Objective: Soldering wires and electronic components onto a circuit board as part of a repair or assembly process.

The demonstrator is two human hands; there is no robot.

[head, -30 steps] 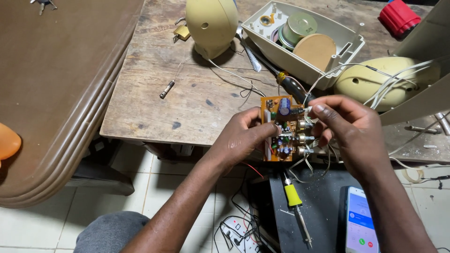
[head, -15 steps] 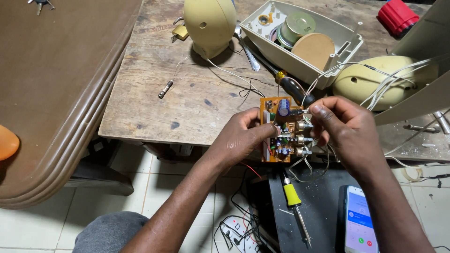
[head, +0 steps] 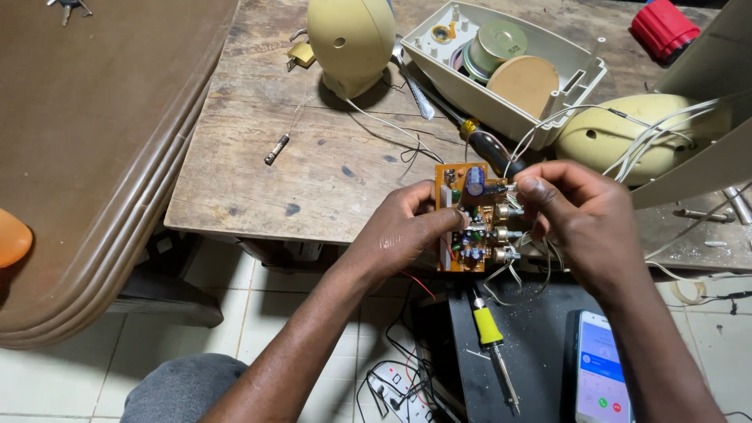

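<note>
A: Where is the circuit board (head: 468, 218)?

B: Off the workbench (head: 329, 168), over its edge. Left hand (head: 399, 235) clamps its left side; right hand (head: 580, 219) pinches the top knob shaft.

A: Risk?

B: Probably the thin white wires (head: 619, 149); tugging could snap a solder joint.

Our left hand (head: 395, 239) is curled with its thumb pointing right, in a closed grip. Our right hand (head: 583, 223) faces it, fingertips (head: 531, 188) pinched together, both forearms reaching up from below.
</note>
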